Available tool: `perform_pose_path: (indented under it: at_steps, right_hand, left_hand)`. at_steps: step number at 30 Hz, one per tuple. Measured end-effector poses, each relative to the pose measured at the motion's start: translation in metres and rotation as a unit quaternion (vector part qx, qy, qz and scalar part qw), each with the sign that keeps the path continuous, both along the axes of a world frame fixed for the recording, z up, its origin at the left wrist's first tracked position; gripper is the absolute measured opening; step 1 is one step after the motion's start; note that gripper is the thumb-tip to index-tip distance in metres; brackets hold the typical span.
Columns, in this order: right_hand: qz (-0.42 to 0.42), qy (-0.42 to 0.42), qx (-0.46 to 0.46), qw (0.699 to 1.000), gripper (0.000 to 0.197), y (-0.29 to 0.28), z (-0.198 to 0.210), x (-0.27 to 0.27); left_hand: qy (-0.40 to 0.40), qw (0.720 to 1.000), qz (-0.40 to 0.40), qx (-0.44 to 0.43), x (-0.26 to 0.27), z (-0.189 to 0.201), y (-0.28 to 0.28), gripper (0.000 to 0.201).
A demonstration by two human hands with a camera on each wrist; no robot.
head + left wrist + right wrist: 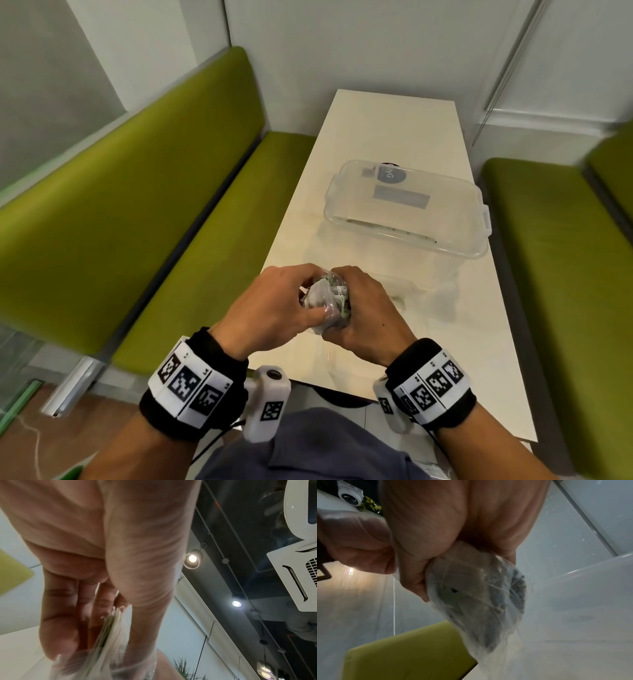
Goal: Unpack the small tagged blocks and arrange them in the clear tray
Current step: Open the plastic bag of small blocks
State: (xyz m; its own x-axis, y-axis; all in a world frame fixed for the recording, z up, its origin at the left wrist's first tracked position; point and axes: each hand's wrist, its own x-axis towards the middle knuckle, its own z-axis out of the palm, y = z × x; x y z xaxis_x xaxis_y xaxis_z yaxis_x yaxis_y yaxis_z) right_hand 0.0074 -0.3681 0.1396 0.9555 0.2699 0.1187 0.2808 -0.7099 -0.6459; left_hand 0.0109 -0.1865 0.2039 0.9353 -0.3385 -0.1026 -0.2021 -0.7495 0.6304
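A clear plastic bag [328, 301] stuffed with small tagged blocks is held between both hands above the near part of the white table [394, 130]. My left hand [274, 308] grips its left side, thumb across the front. My right hand [368, 308] is curled round its right side. In the right wrist view the bag [481, 595] bulges below the right hand's [436, 547] curled fingers, with dark blocks showing through the film. The left wrist view shows blurred bag plastic [109, 635] against the left hand's fingers [60, 622]. The clear tray [407, 209] stands farther back on the table, right of centre.
Green bench seats [164, 192] run along the left of the table and another green bench [555, 260] sits on the right. A label and a dark round sticker [392, 173] show through the tray. White wall panels close off the far end.
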Motion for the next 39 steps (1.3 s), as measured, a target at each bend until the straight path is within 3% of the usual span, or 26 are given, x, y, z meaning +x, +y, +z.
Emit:
perform_pose_path:
  at_steps: [4,14,20,23,27,32,39]
  right_hand:
    - [-0.011,-0.001,-0.002,1.000,0.073,-0.004,-0.002,0.001]
    - [-0.052,0.003,0.013,0.999,0.069,-0.034,0.002,-0.006]
    - [-0.032,-0.006,-0.003,0.999,0.071,-0.042,0.006,-0.009]
    - [-0.033,-0.004,0.003,0.999,0.071,-0.047,0.009,-0.011]
    - [-0.039,-0.004,0.011,0.999,0.086,-0.054,0.014,-0.012]
    - [-0.033,0.007,0.019,0.999,0.086,-0.057,0.011,-0.014]
    - [-0.027,0.026,0.009,0.999,0.089,-0.061,0.013,-0.013]
  left_hand:
    - [-0.009,1.000,-0.007,0.003,0.002,0.002,-0.001,0.030]
    - [0.050,0.986,0.004,-0.157,0.007,0.004,-0.011,0.015]
    - [0.021,0.998,-0.039,-0.038,0.003,0.008,-0.036,0.030]
    - [0.017,0.998,-0.051,-0.033,0.001,0.009,-0.045,0.045]
    - [0.006,0.998,-0.052,-0.041,-0.003,0.007,-0.051,0.058]
    - [0.007,0.999,-0.047,-0.008,-0.001,0.011,-0.057,0.036]
    - [0.018,0.998,-0.054,-0.026,-0.003,0.008,-0.062,0.034]
